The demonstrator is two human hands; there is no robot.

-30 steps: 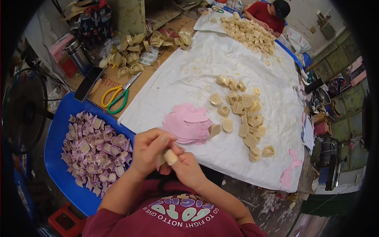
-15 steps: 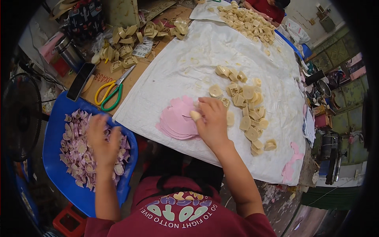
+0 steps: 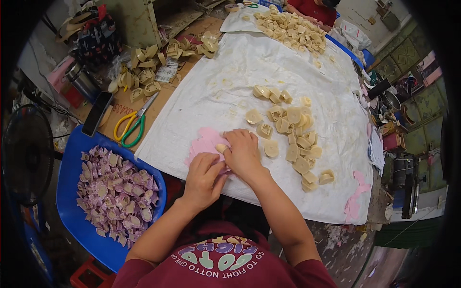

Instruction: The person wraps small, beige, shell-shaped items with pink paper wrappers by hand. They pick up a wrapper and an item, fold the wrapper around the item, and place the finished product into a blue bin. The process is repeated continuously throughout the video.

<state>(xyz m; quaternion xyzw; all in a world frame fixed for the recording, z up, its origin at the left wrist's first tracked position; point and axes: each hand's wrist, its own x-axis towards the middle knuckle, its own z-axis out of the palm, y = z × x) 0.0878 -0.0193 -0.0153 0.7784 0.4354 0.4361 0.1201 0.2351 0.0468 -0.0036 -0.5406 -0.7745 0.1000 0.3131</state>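
Head view: left hand [image 3: 201, 176] and right hand [image 3: 244, 152] curl over pink sheets [image 3: 205, 142], grip unclear; likely picking one; lift gently.

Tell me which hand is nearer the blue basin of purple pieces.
Left. The left hand is at the near edge of the pink sheets, to the right of the blue basin; the right hand is farther right, at the sheets' right side.

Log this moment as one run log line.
Left hand: at pink sheets | Right hand: at pink sheets | Grips: unclear | Right side: beige pieces on white cloth | Left side: blue tub, purple pieces
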